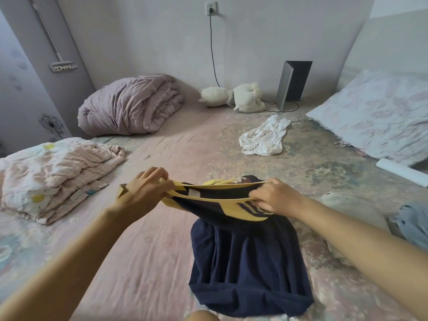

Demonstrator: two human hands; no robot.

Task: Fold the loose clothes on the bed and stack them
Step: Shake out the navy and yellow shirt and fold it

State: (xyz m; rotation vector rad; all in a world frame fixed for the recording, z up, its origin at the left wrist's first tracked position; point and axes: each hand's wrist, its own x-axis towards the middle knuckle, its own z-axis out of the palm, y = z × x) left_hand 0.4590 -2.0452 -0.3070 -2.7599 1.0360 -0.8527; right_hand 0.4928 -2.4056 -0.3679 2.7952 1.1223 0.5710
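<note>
Navy-yellow shirt (245, 258) held up by its top edge.
Left hand (144, 191) and right hand (273, 198) each pinch it; uneven grip risks a crooked fold, hem bunching on bed (143, 251).

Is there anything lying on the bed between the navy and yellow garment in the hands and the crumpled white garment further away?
Nothing visible: only bare pink floral bedsheet lies between the navy and yellow garment and the crumpled white garment.
</note>
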